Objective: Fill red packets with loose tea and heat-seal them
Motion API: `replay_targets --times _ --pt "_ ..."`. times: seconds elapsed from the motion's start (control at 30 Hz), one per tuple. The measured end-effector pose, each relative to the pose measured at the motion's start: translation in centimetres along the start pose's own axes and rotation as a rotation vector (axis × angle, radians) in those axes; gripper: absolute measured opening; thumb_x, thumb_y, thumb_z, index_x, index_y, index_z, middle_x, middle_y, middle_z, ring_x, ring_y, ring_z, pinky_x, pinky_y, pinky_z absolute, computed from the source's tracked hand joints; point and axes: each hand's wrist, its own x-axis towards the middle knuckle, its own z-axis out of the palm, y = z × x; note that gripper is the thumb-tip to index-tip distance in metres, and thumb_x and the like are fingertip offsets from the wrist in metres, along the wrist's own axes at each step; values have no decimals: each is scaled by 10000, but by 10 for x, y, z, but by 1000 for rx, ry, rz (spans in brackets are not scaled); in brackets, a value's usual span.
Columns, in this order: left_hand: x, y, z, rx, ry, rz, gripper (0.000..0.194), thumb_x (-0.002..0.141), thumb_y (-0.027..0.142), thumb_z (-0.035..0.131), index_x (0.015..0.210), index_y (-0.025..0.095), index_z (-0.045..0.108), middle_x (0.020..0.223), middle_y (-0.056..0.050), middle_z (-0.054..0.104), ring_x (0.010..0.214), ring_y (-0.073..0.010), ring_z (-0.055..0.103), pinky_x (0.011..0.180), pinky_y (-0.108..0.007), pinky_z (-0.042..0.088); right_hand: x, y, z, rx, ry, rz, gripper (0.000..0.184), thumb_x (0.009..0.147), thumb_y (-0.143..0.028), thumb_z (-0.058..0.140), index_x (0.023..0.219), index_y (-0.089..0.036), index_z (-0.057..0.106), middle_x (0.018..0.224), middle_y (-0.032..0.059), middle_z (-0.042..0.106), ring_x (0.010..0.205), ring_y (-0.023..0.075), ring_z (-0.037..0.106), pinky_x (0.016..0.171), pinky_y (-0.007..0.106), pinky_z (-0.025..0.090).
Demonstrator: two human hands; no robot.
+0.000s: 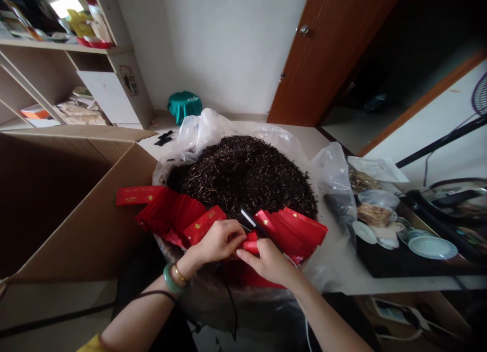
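Note:
A small red packet [250, 246] is pinched between my two hands at the near edge of a big heap of dark loose tea leaves [247, 174]. My left hand [222, 239] has its fingers closed at the packet's left end. From the right, my right hand [271, 260] grips the other end, thumb toward the left hand. Just beyond the hands is a dark, thin object with a pale edge [248, 218]; its kind is unclear. Fanned red packets [171, 215] lie to the left, and another fan of red packets [294, 230] lies to the right.
Clear plastic sheeting [207, 124] surrounds the leaves. An open cardboard box [87, 225] stands at left. Right of the leaves, a dark tray [384, 263] carries a clear tub [376, 210] and a pale lidded dish [432, 246]. Behind are a teal-covered bin [185, 106] and a brown door [323, 53].

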Motion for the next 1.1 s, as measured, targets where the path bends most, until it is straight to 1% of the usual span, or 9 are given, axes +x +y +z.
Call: replay_targets --times 0.1,0.3,0.4,0.5,0.6,0.7,0.8,0.93,1.1 --pt "0 -1 0 9 -14 -18 190 873 186 504 724 155 617 689 -28 646 627 -118 568 605 -210 441 1 1 2 -38 14 4 338 923 -313 457 747 -142 689 715 65 726 650 184 649 598 252 435" --pt "1 -2 -2 68 5 -69 181 877 201 523 751 156 645 720 -38 671 654 -132 596 628 -221 456 2 4 4 -137 63 -12 297 935 -248 421 870 -144 692 861 119 731 800 223 674 743 296 482" --pt "2 -4 -4 46 15 -145 176 878 223 532 786 146 661 753 -49 688 681 -140 616 640 -225 464 4 6 4 -113 101 -22 278 935 -241 419 914 -158 684 898 110 730 843 221 677 761 295 492" --pt "3 -8 -8 -25 -28 -239 195 879 237 522 807 136 673 776 -52 704 700 -144 627 652 -230 469 4 8 3 -83 104 -23 304 944 -277 414 872 -164 686 835 96 730 798 221 684 725 297 502" --pt "3 -10 -15 -173 -84 -306 181 861 244 540 812 135 677 799 -40 713 717 -138 624 659 -221 472 3 7 1 -41 89 -4 333 945 -334 427 857 -166 700 810 95 736 780 234 691 716 308 512" --pt "2 -10 -21 -265 -135 -331 188 846 271 563 783 130 670 756 -26 698 684 -126 599 636 -212 461 1 4 0 34 42 -19 343 944 -361 430 949 -162 710 899 95 747 857 246 693 781 325 516" --pt "2 -7 -25 -257 -163 -325 211 851 293 558 775 127 663 731 -22 682 668 -122 581 626 -210 448 0 1 1 117 -15 -22 368 948 -365 414 1026 -151 702 933 87 746 886 244 688 805 331 518" --pt "2 -4 -25 -193 -155 -312 203 853 279 551 773 128 660 744 -36 684 676 -130 586 631 -216 444 0 -1 3 176 -43 -9 330 916 -334 477 1101 -153 682 1003 80 731 965 240 665 868 332 505" --pt "2 -4 -19 -163 -131 -312 210 847 285 549 758 129 658 724 -33 682 652 -125 584 609 -210 437 -1 -2 0 208 -67 22 344 928 -333 447 1101 -154 684 975 66 730 935 226 661 862 330 509"
